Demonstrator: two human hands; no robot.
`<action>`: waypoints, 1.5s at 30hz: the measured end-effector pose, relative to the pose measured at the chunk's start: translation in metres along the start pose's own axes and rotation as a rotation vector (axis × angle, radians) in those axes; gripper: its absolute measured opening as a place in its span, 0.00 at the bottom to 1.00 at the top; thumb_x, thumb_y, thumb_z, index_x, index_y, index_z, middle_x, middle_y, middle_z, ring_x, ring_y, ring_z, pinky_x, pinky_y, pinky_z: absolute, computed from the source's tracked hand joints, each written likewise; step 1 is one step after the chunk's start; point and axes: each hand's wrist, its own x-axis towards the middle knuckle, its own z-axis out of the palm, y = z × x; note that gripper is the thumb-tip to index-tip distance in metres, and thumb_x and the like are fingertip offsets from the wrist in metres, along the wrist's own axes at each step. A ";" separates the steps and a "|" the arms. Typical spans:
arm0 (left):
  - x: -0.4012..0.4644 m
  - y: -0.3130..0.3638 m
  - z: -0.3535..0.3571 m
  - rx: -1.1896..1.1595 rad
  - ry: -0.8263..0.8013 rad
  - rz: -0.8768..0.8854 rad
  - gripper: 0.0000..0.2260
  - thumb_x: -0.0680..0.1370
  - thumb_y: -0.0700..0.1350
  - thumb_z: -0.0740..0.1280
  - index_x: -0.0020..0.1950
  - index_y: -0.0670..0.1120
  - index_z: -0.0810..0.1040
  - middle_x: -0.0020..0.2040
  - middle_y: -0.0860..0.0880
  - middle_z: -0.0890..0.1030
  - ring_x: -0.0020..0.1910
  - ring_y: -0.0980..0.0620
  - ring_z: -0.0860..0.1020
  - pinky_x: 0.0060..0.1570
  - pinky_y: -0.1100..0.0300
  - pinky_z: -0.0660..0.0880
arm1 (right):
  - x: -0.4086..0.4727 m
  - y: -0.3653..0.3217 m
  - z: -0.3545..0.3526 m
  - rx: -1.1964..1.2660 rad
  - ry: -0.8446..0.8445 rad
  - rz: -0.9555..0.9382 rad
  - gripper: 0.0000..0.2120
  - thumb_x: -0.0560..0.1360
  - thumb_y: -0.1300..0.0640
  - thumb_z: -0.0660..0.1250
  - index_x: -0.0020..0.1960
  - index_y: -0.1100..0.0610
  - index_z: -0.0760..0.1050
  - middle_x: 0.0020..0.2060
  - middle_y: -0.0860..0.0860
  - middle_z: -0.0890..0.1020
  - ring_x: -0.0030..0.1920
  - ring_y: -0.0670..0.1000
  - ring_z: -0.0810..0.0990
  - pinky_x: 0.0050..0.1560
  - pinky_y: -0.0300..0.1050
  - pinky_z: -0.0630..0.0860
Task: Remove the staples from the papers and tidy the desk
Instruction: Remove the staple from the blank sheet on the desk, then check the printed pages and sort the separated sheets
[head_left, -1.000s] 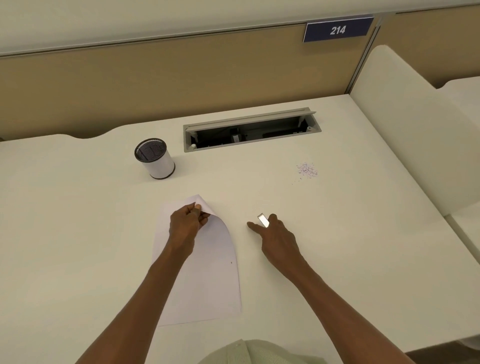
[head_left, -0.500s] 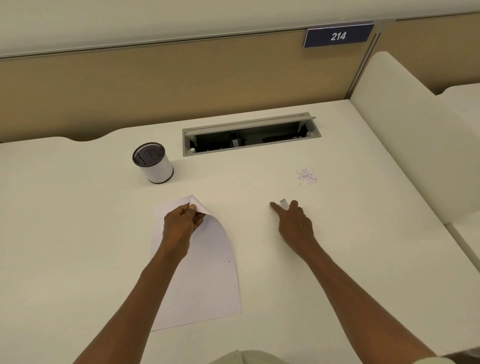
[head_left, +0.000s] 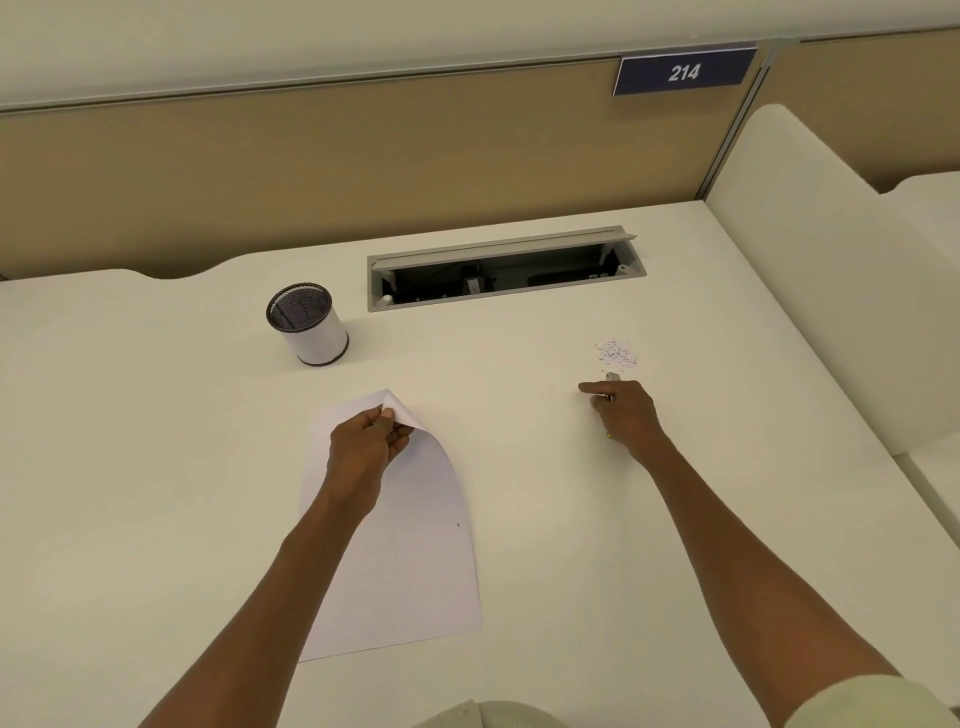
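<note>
My left hand (head_left: 363, 457) pinched the top right corner of the papers (head_left: 405, 545) between thumb and fingers (head_left: 387, 413), curling that corner up and back while the rest of the sheets lay flat on the tabletop (head_left: 156, 467). My right hand (head_left: 626, 415) was out to the right, well apart from the papers, fingers curled round a small staple remover (head_left: 612, 378) with its metal tip poking past my knuckles, just short of the little heap of pulled staples (head_left: 615, 353); my index finger was stretched out along the tabletop. I judged the heap to be the weak spot: a careless sweep of my hand could have scattered those tiny pieces across the pale surface, where they would have been hard to find again. If a staple hung on the tool's tip, I could not tell, and it might have dropped short of the pile. The lifted corner could have creased or torn if I pulled harder, and the sheets could have slid apart. The mesh pen cup (head_left: 307, 325) stood behind the papers, and the open cable tray (head_left: 506, 270) beyond could have swallowed any staple flicked that way. A sign read 214.
</note>
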 end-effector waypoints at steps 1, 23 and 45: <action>0.000 0.000 0.000 -0.001 0.001 -0.001 0.07 0.84 0.39 0.62 0.54 0.42 0.80 0.49 0.44 0.83 0.48 0.49 0.83 0.53 0.56 0.78 | 0.000 0.001 0.002 0.054 0.025 0.007 0.15 0.76 0.63 0.62 0.49 0.46 0.83 0.63 0.54 0.79 0.35 0.45 0.73 0.40 0.43 0.72; 0.006 0.006 -0.004 -0.009 0.004 0.019 0.06 0.82 0.40 0.66 0.49 0.44 0.83 0.49 0.42 0.84 0.49 0.48 0.83 0.56 0.54 0.79 | 0.035 -0.092 0.057 -0.076 0.073 -0.069 0.09 0.69 0.60 0.73 0.48 0.62 0.79 0.41 0.53 0.81 0.38 0.51 0.76 0.36 0.40 0.68; 0.006 0.001 -0.004 -0.059 0.024 -0.037 0.05 0.80 0.40 0.70 0.51 0.43 0.85 0.47 0.43 0.87 0.47 0.47 0.85 0.55 0.54 0.80 | 0.047 -0.116 0.154 -0.222 0.226 -0.222 0.17 0.74 0.53 0.70 0.57 0.63 0.73 0.51 0.58 0.76 0.52 0.57 0.74 0.50 0.49 0.73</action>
